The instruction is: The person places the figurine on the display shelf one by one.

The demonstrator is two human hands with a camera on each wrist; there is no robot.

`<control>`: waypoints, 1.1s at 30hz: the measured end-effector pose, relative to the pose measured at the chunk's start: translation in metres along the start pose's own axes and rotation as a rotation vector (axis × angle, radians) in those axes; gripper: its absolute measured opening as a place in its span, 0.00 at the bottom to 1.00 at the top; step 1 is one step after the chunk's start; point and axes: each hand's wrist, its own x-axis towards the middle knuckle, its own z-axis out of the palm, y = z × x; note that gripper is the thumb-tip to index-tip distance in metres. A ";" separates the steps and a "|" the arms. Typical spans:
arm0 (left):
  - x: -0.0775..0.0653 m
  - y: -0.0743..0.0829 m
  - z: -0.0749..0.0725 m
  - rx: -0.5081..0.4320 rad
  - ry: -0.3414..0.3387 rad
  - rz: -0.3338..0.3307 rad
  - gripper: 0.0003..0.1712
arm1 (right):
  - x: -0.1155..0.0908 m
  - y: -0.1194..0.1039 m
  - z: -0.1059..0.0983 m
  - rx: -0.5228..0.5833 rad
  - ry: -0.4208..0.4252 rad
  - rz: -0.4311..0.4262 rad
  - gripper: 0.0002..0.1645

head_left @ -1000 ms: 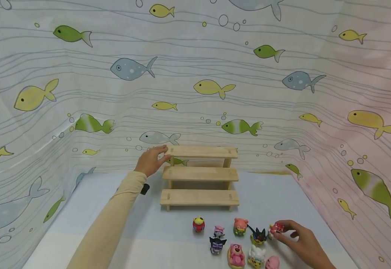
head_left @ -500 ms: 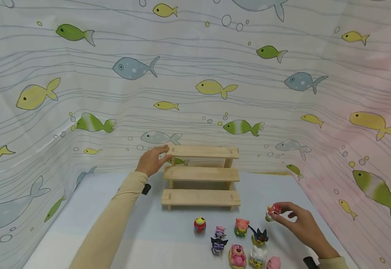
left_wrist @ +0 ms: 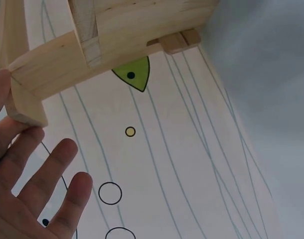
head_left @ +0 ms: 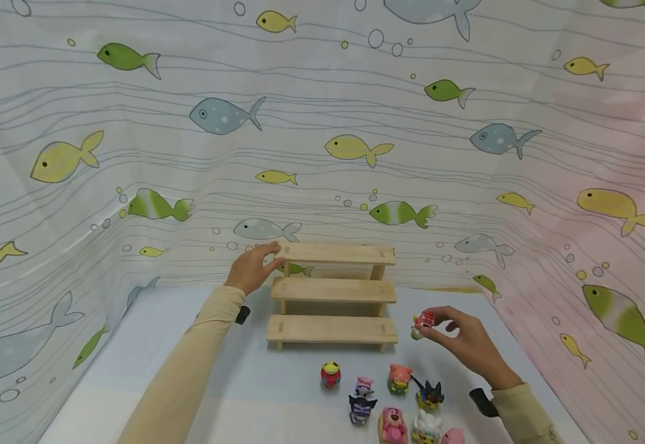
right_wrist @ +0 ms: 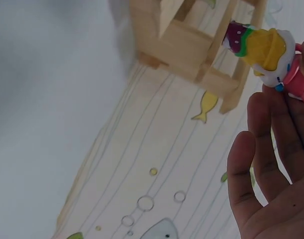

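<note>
A three-tier wooden step shelf (head_left: 333,290) stands at the back of the table. My left hand (head_left: 251,269) grips the left end of its top board, thumb and index finger at the corner and the other fingers spread, as the left wrist view (left_wrist: 37,184) shows. Right of the shelf, above the table, my right hand (head_left: 464,339) pinches a small toy figurine (head_left: 423,323) between thumb and fingers. In the right wrist view the figurine (right_wrist: 266,50) has a red top, white and yellow body and a purple-and-green end. All three boards are bare.
Several figurines stand in front of the shelf: a red-and-yellow one (head_left: 330,374), a black-and-purple one (head_left: 362,409), a pink bear (head_left: 393,425), an orange-pink one (head_left: 399,378), a black-eared one (head_left: 430,394) and a white one (head_left: 427,425). A fish-print sheet (head_left: 311,197) surrounds the table.
My right hand has lifted the figurine from among the others and carried it forward and left, toward the shelf's right side. My left hand stays on the top board.
</note>
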 end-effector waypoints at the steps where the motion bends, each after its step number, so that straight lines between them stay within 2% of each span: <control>1: 0.000 0.000 0.001 -0.001 0.001 -0.001 0.30 | 0.004 -0.003 0.002 0.013 -0.010 -0.008 0.22; 6: 0.000 0.000 0.002 -0.004 0.006 -0.007 0.30 | 0.025 -0.017 0.013 0.072 -0.043 -0.062 0.22; 12: 0.001 0.000 0.002 -0.008 -0.016 -0.016 0.31 | 0.051 -0.038 0.023 0.128 -0.077 -0.079 0.23; 19: -0.001 -0.002 0.005 0.000 0.002 -0.021 0.31 | 0.084 -0.062 0.035 0.199 -0.130 -0.119 0.22; 27: -0.003 -0.006 0.006 -0.005 0.011 -0.016 0.30 | 0.122 -0.084 0.050 0.244 -0.192 -0.123 0.21; 33: -0.002 -0.004 0.005 -0.006 0.009 -0.017 0.30 | 0.147 -0.099 0.060 0.259 -0.195 -0.129 0.19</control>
